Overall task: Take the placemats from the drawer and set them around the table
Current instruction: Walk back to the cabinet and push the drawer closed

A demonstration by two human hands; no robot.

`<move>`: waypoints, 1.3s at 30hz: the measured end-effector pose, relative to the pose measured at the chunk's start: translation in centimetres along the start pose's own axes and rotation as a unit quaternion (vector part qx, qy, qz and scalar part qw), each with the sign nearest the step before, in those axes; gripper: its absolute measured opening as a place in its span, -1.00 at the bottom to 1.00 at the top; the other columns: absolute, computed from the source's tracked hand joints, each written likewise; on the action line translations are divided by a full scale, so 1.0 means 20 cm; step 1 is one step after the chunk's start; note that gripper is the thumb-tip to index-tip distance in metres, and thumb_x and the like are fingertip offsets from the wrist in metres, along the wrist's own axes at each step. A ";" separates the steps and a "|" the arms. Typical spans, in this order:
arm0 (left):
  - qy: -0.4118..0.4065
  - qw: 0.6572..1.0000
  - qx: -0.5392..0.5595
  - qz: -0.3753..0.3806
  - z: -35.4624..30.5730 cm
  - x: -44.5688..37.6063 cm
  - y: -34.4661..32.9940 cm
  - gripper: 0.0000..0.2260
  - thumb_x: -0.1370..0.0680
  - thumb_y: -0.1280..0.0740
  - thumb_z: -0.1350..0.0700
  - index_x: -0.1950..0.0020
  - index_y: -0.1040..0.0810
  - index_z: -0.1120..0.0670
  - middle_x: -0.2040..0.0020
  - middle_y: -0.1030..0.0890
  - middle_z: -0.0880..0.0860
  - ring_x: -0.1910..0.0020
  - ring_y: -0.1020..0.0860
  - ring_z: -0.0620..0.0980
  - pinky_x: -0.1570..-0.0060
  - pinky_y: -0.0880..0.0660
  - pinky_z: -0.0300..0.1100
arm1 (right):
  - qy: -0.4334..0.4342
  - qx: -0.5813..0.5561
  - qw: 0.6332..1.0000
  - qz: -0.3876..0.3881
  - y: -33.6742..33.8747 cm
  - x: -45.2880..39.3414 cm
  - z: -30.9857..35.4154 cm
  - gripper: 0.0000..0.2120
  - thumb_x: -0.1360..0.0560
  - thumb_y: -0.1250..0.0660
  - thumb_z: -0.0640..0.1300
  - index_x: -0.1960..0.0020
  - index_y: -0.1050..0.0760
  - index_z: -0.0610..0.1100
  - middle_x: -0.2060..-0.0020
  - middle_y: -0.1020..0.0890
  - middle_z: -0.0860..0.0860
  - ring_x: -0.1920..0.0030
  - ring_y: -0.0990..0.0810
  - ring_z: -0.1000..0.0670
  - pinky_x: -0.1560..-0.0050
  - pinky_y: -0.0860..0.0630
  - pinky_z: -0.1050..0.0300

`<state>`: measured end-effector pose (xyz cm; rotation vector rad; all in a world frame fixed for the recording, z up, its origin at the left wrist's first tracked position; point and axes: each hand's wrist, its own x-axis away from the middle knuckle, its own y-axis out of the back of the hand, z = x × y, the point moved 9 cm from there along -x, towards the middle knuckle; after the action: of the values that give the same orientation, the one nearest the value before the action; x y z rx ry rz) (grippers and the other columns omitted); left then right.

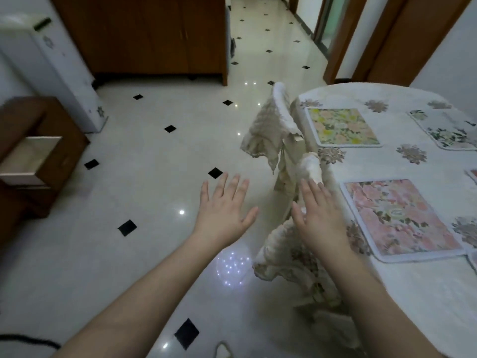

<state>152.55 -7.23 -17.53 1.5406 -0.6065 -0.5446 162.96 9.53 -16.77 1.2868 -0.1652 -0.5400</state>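
Note:
The table [418, 301] on the right wears a white floral cloth. A pink floral placemat [397, 218] lies near its front edge, a yellow-green one [342, 126] farther back, and a white one with dark flowers [449, 130] at the far right. Slivers of other mats show at the right frame edge. At the left an open drawer [31, 157] juts from a brown cabinet. My left hand [224, 208] hovers over the floor with fingers spread and straight, holding nothing. My right hand [318, 215] is stretched flat above a chair, left of the pink mat, empty.
Two chairs with cream covers [271, 125] stand along the table's left side. Glossy white floor tiles with black diamonds fill the middle. A white appliance [51, 71] and a wooden cabinet [144, 34] stand at the back left; a hallway runs beyond.

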 end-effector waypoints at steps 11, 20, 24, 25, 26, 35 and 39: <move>0.140 0.990 0.004 -0.007 0.67 -0.08 -0.03 -0.22 -0.46 0.32 -0.34 -0.63 0.06 -0.05 -0.65 0.03 -0.04 -0.61 0.15 0.03 -0.52 0.15 0.18 | 0.127 0.001 0.991 0.051 -0.33 -0.40 0.55 -0.38 -0.57 0.03 0.16 -0.51 -0.30 -0.13 -0.46 -0.39 -0.12 -0.47 -0.31 -0.19 -0.42 -0.26 -0.13; 0.249 0.968 -0.033 0.006 1.07 -0.36 0.06 -0.30 -0.53 0.22 -0.33 -0.64 0.06 -0.07 -0.65 0.05 -0.03 -0.61 0.16 0.06 -0.51 0.18 0.20 | 0.219 -0.023 0.972 0.088 -0.51 -0.91 0.87 -0.38 -0.57 0.07 0.17 -0.53 -0.26 -0.10 -0.49 -0.35 -0.07 -0.50 -0.26 -0.16 -0.45 -0.19 -0.10; 0.291 0.956 -0.028 0.001 1.24 -0.40 0.08 -0.34 -0.59 0.17 -0.33 -0.63 0.04 -0.08 -0.65 0.04 -0.04 -0.61 0.15 0.03 -0.51 0.18 0.19 | 0.272 -0.025 0.958 0.089 -0.58 -1.05 1.04 -0.41 -0.58 0.02 0.14 -0.50 -0.32 -0.11 -0.46 -0.40 -0.08 -0.47 -0.33 -0.16 -0.44 -0.09 -0.02; 0.305 0.952 -0.020 -0.003 1.31 -0.39 0.08 -0.37 -0.61 0.12 -0.32 -0.63 0.04 -0.07 -0.65 0.04 -0.04 -0.61 0.15 0.01 -0.52 0.18 0.18 | 0.280 -0.023 0.956 0.087 -0.60 -1.08 1.08 -0.43 -0.57 -0.01 0.12 -0.48 -0.35 -0.13 -0.43 -0.43 -0.08 -0.45 -0.37 -0.17 -0.42 -0.08 0.00; 0.321 0.947 -0.011 -0.007 1.39 -0.38 0.09 -0.37 -0.62 0.07 -0.31 -0.63 0.03 -0.07 -0.64 0.03 -0.04 -0.61 0.14 0.01 -0.52 0.18 0.17 | 0.290 -0.020 0.953 0.084 -0.61 -1.11 1.13 -0.44 -0.57 -0.03 0.11 -0.46 -0.38 -0.14 -0.41 -0.46 -0.08 -0.42 -0.40 -0.18 -0.40 -0.09 0.01; 0.406 0.913 -0.008 -0.035 1.97 -0.31 0.12 -0.36 -0.61 0.01 -0.32 -0.63 -0.01 -0.08 -0.64 -0.02 -0.01 -0.62 0.10 0.02 -0.53 0.16 0.12 | 0.378 -0.026 0.920 0.098 -0.82 -1.30 1.70 -0.43 -0.55 -0.05 0.10 -0.46 -0.38 -0.16 -0.41 -0.46 -0.09 -0.41 -0.41 -0.18 -0.37 -0.17 -0.03; 0.439 0.897 -0.021 -0.052 2.32 -0.26 0.15 -0.37 -0.61 0.05 -0.33 -0.63 -0.03 -0.09 -0.64 0.00 0.00 -0.61 0.12 0.04 -0.52 0.23 0.10 | 0.413 -0.018 0.906 0.096 -0.92 -1.42 2.07 -0.42 -0.56 -0.02 0.11 -0.48 -0.35 -0.16 -0.44 -0.43 -0.09 -0.44 -0.38 -0.19 -0.39 -0.11 -0.01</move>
<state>117.49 -38.34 -17.25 1.5893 0.1865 0.0963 116.22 -16.16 -17.05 1.3463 0.4223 0.1996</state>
